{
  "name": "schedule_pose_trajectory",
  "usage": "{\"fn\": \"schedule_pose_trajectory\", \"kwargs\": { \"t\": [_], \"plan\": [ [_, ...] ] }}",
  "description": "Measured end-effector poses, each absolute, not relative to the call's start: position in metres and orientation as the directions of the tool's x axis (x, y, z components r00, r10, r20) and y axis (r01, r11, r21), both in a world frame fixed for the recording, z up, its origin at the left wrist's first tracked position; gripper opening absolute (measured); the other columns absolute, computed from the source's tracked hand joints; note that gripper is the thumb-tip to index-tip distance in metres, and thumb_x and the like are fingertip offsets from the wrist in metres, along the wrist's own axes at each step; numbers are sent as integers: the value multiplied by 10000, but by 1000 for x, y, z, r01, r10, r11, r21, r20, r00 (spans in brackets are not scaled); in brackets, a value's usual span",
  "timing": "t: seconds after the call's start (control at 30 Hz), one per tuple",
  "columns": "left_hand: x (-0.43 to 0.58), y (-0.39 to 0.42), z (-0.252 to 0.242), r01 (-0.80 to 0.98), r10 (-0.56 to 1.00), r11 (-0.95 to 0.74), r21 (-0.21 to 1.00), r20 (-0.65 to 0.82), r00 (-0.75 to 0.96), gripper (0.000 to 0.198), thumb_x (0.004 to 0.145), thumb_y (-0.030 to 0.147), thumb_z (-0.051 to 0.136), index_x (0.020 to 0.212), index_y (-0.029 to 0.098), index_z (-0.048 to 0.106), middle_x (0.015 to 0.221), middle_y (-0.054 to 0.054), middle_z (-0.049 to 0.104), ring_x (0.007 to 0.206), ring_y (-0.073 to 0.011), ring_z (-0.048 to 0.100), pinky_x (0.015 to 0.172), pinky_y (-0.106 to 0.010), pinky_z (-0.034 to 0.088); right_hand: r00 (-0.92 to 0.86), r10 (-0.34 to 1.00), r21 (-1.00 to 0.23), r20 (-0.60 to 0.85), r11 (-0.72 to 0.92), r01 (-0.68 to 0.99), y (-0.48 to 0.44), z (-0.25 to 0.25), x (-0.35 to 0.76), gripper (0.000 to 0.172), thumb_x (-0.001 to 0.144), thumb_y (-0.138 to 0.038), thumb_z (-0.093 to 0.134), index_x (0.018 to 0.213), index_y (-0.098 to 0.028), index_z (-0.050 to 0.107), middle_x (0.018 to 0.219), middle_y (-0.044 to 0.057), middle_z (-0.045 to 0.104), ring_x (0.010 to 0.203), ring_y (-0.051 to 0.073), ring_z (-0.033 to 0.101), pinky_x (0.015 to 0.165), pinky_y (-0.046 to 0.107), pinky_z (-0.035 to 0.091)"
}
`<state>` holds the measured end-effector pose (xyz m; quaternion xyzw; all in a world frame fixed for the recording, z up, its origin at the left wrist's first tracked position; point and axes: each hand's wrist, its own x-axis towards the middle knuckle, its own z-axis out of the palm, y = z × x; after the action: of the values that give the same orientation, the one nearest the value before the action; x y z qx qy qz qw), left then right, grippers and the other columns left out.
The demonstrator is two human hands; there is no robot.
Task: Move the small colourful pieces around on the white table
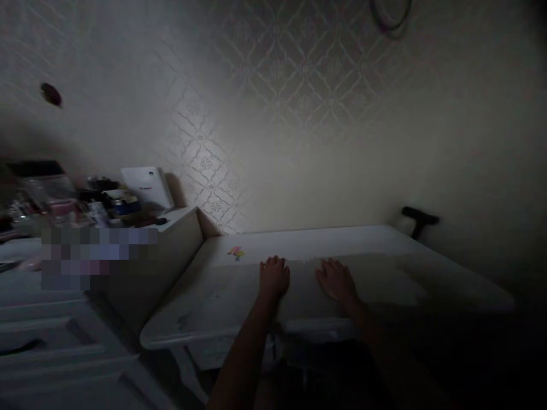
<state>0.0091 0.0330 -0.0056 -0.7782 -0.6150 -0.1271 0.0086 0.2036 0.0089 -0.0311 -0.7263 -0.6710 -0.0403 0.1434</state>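
Left hand (274, 277) rests on the white painted wooden table (384, 267), fingers together and slightly bent, holding nothing. Right hand (337, 279) lies just beside it, palm down, fingers spread flat. One small multicoloured sticker (236, 253) sits on the tabletop near the left hand. Dim room, pale diamond-patterned wallpaper (273, 74) behind. One black handle-shaped object (419, 219) at the table's far right corner. To the left, a white dresser (179, 219) carries one white box (147, 187) and cluttered jars (51, 196), contents too dark to tell.
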Motion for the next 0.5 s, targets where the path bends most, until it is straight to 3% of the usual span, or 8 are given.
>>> {"fn": "schedule_pose_trajectory", "kwargs": {
  "t": [0.5],
  "plan": [
    [9,34,-7,960,954,-242,143,214,209,390,1005,316,390,1322,209,590,1450,-121,558,1341,-268,489,1135,-485,337,101,969,-172,224,-62,983,7,-27,202,472,1013,-349,384,1364,-107,587,1475,195,520,1388,311,430,1128,462,295]
  ]
}}
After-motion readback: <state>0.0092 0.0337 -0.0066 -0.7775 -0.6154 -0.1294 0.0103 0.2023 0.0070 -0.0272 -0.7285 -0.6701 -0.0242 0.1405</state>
